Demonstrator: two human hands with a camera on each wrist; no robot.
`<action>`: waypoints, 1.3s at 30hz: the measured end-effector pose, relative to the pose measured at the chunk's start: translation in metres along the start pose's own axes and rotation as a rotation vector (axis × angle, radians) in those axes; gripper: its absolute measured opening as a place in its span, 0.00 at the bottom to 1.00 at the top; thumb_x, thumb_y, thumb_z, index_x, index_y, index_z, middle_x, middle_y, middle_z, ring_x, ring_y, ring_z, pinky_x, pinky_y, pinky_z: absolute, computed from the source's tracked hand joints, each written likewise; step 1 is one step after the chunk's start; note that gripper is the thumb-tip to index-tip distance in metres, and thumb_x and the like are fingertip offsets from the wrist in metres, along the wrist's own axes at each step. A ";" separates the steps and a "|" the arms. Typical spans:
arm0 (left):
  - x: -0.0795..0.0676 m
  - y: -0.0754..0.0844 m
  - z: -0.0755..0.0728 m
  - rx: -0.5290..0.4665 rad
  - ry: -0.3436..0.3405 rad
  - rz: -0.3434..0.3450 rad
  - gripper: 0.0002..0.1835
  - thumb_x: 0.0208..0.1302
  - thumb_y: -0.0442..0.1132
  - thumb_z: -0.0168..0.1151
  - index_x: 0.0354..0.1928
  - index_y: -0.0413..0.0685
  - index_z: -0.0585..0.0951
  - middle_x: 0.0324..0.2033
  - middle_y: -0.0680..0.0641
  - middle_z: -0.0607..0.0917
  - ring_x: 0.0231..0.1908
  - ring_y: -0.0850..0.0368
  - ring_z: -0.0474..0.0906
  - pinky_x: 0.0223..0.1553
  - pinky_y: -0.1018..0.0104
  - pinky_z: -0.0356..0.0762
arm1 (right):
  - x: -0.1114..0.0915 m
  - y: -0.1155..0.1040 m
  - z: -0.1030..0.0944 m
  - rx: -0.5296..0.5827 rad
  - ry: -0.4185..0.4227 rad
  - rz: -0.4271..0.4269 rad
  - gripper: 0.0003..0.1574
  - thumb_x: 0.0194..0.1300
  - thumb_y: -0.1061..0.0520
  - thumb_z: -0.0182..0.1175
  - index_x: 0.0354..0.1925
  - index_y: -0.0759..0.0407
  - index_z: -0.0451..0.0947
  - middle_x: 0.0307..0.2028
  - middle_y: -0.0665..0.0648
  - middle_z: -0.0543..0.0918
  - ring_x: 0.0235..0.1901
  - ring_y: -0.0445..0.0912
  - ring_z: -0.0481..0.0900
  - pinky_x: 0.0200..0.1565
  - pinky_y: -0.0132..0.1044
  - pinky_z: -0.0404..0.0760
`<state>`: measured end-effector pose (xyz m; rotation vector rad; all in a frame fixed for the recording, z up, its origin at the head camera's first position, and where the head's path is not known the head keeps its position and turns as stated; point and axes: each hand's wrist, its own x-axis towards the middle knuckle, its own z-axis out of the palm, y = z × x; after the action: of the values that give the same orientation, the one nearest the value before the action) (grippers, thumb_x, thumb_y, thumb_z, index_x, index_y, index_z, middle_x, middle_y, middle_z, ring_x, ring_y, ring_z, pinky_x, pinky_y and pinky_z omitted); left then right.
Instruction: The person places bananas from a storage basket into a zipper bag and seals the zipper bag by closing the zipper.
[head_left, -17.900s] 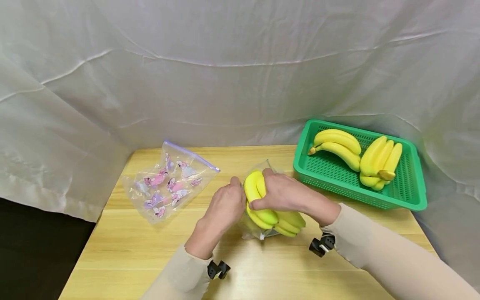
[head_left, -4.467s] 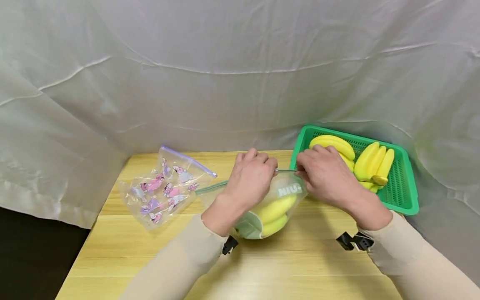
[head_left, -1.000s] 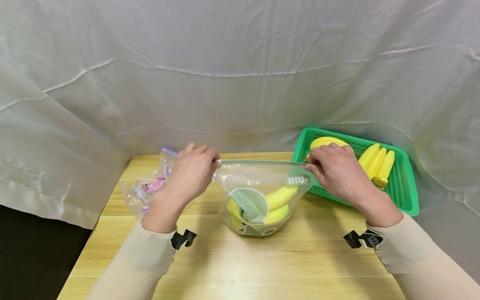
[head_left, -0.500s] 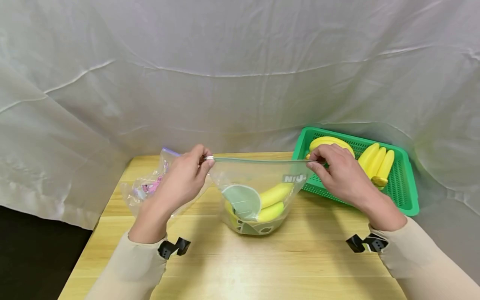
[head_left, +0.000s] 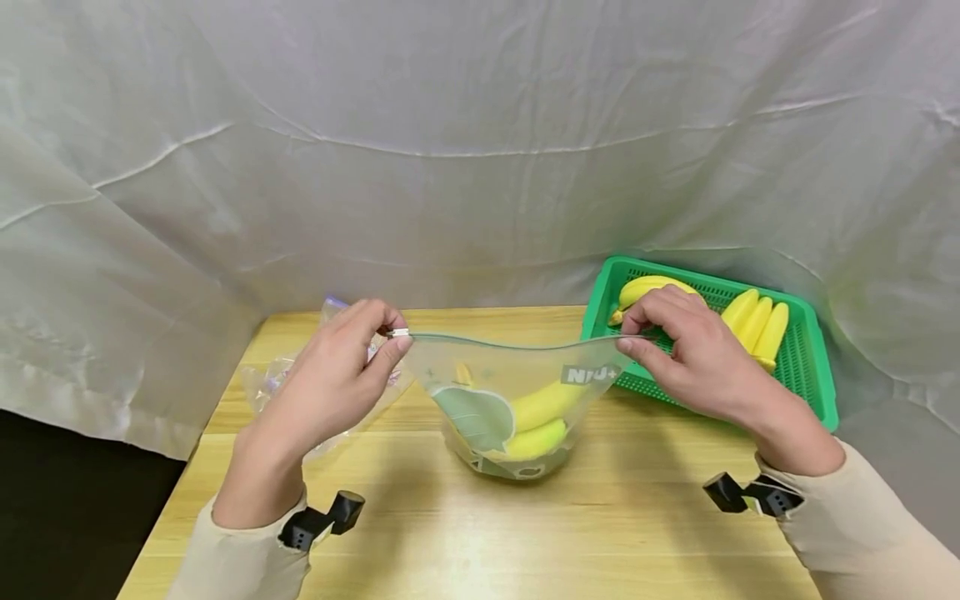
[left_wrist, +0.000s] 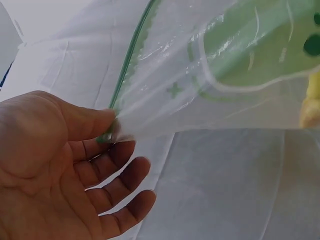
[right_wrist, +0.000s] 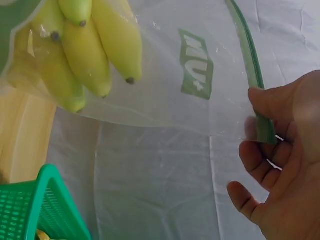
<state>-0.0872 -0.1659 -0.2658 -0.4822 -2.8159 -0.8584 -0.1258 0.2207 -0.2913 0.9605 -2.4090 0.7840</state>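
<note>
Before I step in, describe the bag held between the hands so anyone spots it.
At the wooden table, look left of the green basket, between left hand and right hand. A clear bag is pinched there by its top corners. Its green top edge and enclosed bananas distinguish it from the purple-edged bag.

The person wears a cream left sleeve (head_left: 236,554) at seven o'clock, a cream right sleeve (head_left: 862,517) at four, and black wrist cameras (head_left: 303,528).
</note>
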 end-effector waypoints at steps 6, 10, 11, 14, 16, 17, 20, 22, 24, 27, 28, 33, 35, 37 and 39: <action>0.016 -0.011 0.015 0.074 0.049 0.017 0.08 0.81 0.40 0.55 0.47 0.44 0.78 0.45 0.45 0.80 0.46 0.45 0.71 0.52 0.50 0.69 | 0.009 0.008 0.008 -0.006 -0.040 0.081 0.10 0.67 0.65 0.68 0.37 0.53 0.77 0.35 0.47 0.79 0.39 0.42 0.71 0.44 0.36 0.67; 0.038 -0.022 0.037 0.211 0.153 0.016 0.10 0.81 0.41 0.53 0.47 0.40 0.77 0.47 0.38 0.78 0.49 0.37 0.69 0.52 0.44 0.69 | 0.023 0.020 0.021 -0.042 -0.070 0.193 0.06 0.74 0.61 0.64 0.38 0.57 0.76 0.35 0.54 0.78 0.40 0.47 0.70 0.45 0.42 0.66; 0.043 -0.025 0.043 0.238 0.179 0.010 0.11 0.81 0.42 0.53 0.48 0.39 0.77 0.48 0.37 0.77 0.51 0.36 0.69 0.52 0.42 0.70 | 0.027 0.023 0.024 -0.053 -0.074 0.215 0.06 0.75 0.61 0.63 0.38 0.58 0.75 0.35 0.55 0.78 0.40 0.49 0.70 0.46 0.44 0.66; 0.061 -0.032 0.059 0.266 0.248 0.004 0.11 0.81 0.41 0.53 0.48 0.38 0.77 0.53 0.33 0.77 0.54 0.32 0.69 0.51 0.40 0.71 | 0.037 0.035 0.035 -0.087 -0.072 0.274 0.07 0.76 0.60 0.60 0.39 0.61 0.74 0.35 0.59 0.77 0.41 0.54 0.69 0.49 0.50 0.65; 0.070 -0.034 0.070 0.252 0.285 -0.011 0.12 0.80 0.40 0.54 0.52 0.38 0.77 0.56 0.32 0.77 0.57 0.32 0.69 0.52 0.40 0.72 | 0.041 0.044 0.042 -0.108 -0.071 0.312 0.07 0.77 0.59 0.59 0.40 0.62 0.75 0.37 0.60 0.78 0.42 0.56 0.69 0.50 0.53 0.65; 0.073 -0.034 0.076 0.239 0.309 -0.017 0.12 0.79 0.40 0.56 0.53 0.38 0.77 0.57 0.32 0.76 0.57 0.33 0.69 0.54 0.40 0.72 | 0.042 0.048 0.045 -0.116 -0.071 0.328 0.07 0.78 0.59 0.58 0.41 0.63 0.75 0.37 0.61 0.78 0.43 0.58 0.70 0.51 0.54 0.66; 0.073 -0.029 0.098 0.215 0.398 0.028 0.16 0.76 0.40 0.59 0.58 0.38 0.77 0.59 0.32 0.75 0.59 0.34 0.69 0.57 0.41 0.72 | 0.043 0.059 0.055 -0.126 -0.068 0.367 0.08 0.79 0.59 0.57 0.43 0.64 0.75 0.39 0.63 0.79 0.44 0.60 0.71 0.54 0.58 0.67; 0.065 -0.022 0.117 0.213 0.478 0.109 0.17 0.74 0.41 0.61 0.57 0.39 0.77 0.58 0.33 0.75 0.58 0.36 0.68 0.58 0.42 0.70 | 0.043 0.064 0.061 -0.134 -0.068 0.387 0.08 0.79 0.59 0.57 0.44 0.64 0.75 0.40 0.64 0.80 0.45 0.61 0.71 0.54 0.59 0.68; 0.055 -0.014 0.135 0.223 0.548 0.214 0.15 0.72 0.42 0.62 0.54 0.40 0.79 0.56 0.35 0.76 0.56 0.38 0.69 0.58 0.43 0.68 | 0.044 0.067 0.065 -0.140 -0.065 0.402 0.09 0.80 0.58 0.56 0.44 0.65 0.75 0.41 0.64 0.81 0.45 0.61 0.72 0.55 0.60 0.68; 0.040 -0.003 0.158 0.243 0.565 0.314 0.15 0.70 0.45 0.62 0.51 0.44 0.81 0.55 0.38 0.77 0.57 0.40 0.68 0.61 0.39 0.64 | 0.047 0.068 0.071 -0.152 -0.057 0.426 0.10 0.80 0.57 0.55 0.45 0.65 0.76 0.42 0.65 0.82 0.46 0.62 0.73 0.56 0.60 0.68; 0.036 0.001 0.164 0.255 0.535 0.318 0.17 0.70 0.48 0.63 0.53 0.46 0.81 0.57 0.39 0.77 0.59 0.40 0.68 0.63 0.36 0.63 | 0.049 0.068 0.072 -0.155 -0.053 0.433 0.10 0.80 0.57 0.54 0.45 0.65 0.76 0.43 0.65 0.82 0.47 0.62 0.73 0.56 0.61 0.68; 0.033 0.005 0.178 0.345 0.228 0.173 0.35 0.69 0.68 0.61 0.70 0.56 0.75 0.72 0.38 0.69 0.75 0.34 0.59 0.71 0.22 0.51 | 0.054 0.071 0.078 -0.180 -0.061 0.446 0.11 0.79 0.57 0.55 0.46 0.65 0.78 0.45 0.65 0.84 0.49 0.64 0.75 0.57 0.62 0.70; 0.040 0.000 0.180 0.358 0.135 0.111 0.39 0.70 0.71 0.58 0.74 0.58 0.71 0.76 0.38 0.65 0.78 0.33 0.55 0.72 0.23 0.50 | 0.054 0.074 0.081 -0.187 -0.083 0.441 0.14 0.79 0.56 0.56 0.51 0.66 0.79 0.49 0.66 0.85 0.51 0.64 0.76 0.59 0.63 0.71; 0.050 -0.008 0.180 0.339 0.077 0.083 0.39 0.72 0.69 0.57 0.76 0.56 0.70 0.78 0.36 0.63 0.79 0.31 0.54 0.75 0.27 0.51 | 0.053 0.076 0.084 -0.190 -0.102 0.437 0.18 0.78 0.55 0.57 0.57 0.67 0.79 0.54 0.67 0.84 0.54 0.65 0.75 0.61 0.62 0.72; 0.061 -0.017 0.181 0.318 0.024 0.088 0.38 0.75 0.66 0.55 0.76 0.52 0.69 0.77 0.34 0.64 0.79 0.32 0.55 0.78 0.34 0.51 | 0.050 0.076 0.088 -0.174 -0.115 0.436 0.23 0.78 0.54 0.58 0.63 0.68 0.77 0.59 0.68 0.82 0.58 0.65 0.74 0.62 0.62 0.73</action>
<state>-0.1609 -0.0610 -0.4086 -0.5359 -2.8100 -0.3853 -0.2294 0.1857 -0.3550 0.4257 -2.7776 0.6580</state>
